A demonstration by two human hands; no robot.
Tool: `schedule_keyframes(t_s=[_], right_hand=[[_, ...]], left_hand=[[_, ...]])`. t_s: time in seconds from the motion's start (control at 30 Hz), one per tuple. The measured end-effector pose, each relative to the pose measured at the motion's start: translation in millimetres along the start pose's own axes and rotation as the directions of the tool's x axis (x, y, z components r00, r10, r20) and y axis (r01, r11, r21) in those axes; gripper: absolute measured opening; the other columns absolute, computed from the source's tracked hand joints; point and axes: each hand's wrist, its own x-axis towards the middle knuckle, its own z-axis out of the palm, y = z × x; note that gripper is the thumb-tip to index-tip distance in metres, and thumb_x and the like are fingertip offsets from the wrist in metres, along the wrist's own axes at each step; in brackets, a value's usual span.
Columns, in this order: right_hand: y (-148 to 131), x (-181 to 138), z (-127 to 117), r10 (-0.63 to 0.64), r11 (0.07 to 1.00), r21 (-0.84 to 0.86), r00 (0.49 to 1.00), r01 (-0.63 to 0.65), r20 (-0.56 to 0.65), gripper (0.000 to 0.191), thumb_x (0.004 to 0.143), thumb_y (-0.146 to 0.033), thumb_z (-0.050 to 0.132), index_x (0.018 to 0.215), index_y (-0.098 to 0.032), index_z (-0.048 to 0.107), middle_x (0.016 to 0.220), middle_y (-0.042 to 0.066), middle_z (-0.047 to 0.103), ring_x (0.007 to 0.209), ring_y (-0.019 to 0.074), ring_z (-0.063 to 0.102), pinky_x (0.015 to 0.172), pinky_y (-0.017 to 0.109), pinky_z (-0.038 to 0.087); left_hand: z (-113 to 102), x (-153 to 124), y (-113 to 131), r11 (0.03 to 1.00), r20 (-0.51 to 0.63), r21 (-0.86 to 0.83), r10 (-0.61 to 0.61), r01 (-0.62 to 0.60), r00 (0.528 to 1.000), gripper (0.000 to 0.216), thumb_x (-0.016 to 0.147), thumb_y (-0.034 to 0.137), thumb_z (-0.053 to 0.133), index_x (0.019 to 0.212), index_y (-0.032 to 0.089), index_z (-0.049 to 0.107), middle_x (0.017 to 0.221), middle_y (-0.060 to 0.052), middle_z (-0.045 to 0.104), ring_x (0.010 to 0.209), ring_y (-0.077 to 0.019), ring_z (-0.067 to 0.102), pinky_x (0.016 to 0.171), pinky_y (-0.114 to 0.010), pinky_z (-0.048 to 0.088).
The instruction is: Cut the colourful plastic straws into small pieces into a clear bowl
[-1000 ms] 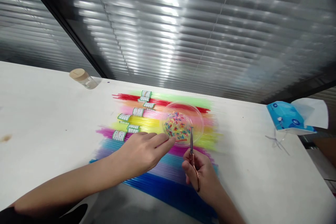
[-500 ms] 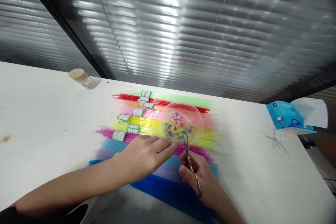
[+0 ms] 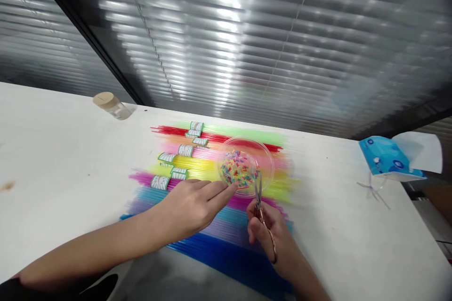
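My left hand (image 3: 201,202) is closed, fingertips pinching a thin red straw (image 3: 243,187) that sticks out to the right over the near rim of a clear round bowl (image 3: 269,164). Small cut pieces (image 3: 238,169) of many colours lie in the bowl. In my right hand (image 3: 270,230) are scissors (image 3: 262,214) with copper-coloured handles. Their blades point away from me, slightly apart, just right of the straw's end and not touching it. Beneath the bowl and both hands, bundles of coloured straws (image 3: 226,233) lie side by side, several with paper bands (image 3: 160,182).
A jar with a beige lid (image 3: 112,105) stands at the back left of the white table (image 3: 49,164). To the right is a blue tissue pack (image 3: 388,156), with a thin tie (image 3: 371,190) near it. Closed blinds (image 3: 226,33) rise behind the table.
My right hand and the scissors have moved slightly right, away from my left fingertips. The red straw between my left fingers now shows more clearly over the bowl's rim.
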Motion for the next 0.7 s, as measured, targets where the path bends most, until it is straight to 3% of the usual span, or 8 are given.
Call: schedule_keyframes(t_s=[0.2, 0.4, 0.7], right_hand=[[-2.9, 1.0, 1.2, -0.006, 0.998, -0.068, 0.997, 0.011, 0.075, 0.056, 0.091, -0.076, 0.060, 0.082, -0.022, 0.046, 0.068, -0.004, 0.043, 0.060, 0.0131, 0.037, 0.054, 0.027, 0.028], [0.7, 2.8, 2.5, -0.004, 0.997, -0.080, 0.998, 0.010, 0.068, 0.057, 0.090, -0.077, 0.060, 0.081, -0.022, 0.048, 0.067, -0.004, 0.046, 0.059, 0.0131, 0.039, 0.054, 0.028, 0.027], [2.1, 3.2, 2.6, 0.000, 0.999, -0.042, 0.998, 0.002, 0.063, 0.056, 0.090, -0.074, 0.063, 0.080, -0.022, 0.047, 0.067, -0.005, 0.042, 0.060, 0.0126, 0.036, 0.054, 0.027, 0.026]], left_hand=[[2.6, -1.5, -0.4, 0.998, -0.015, -0.052, 0.036, -0.037, 0.999, 0.028, 0.103, 0.009, 0.043, 0.127, 0.007, 0.058, 0.104, -0.011, 0.079, 0.080, -0.0194, 0.077, 0.061, -0.031, 0.064], [2.0, -0.4, 0.7, 0.995, 0.006, -0.091, 0.051, -0.050, 0.999, 0.026, 0.103, 0.008, 0.046, 0.124, 0.008, 0.062, 0.109, -0.013, 0.079, 0.086, -0.0199, 0.078, 0.069, -0.031, 0.066], [-2.5, 4.7, 2.0, 0.995, -0.016, -0.068, 0.078, -0.079, 0.997, 0.029, 0.106, 0.008, 0.039, 0.121, 0.009, 0.064, 0.106, -0.009, 0.080, 0.085, -0.0178, 0.077, 0.069, -0.029, 0.063]])
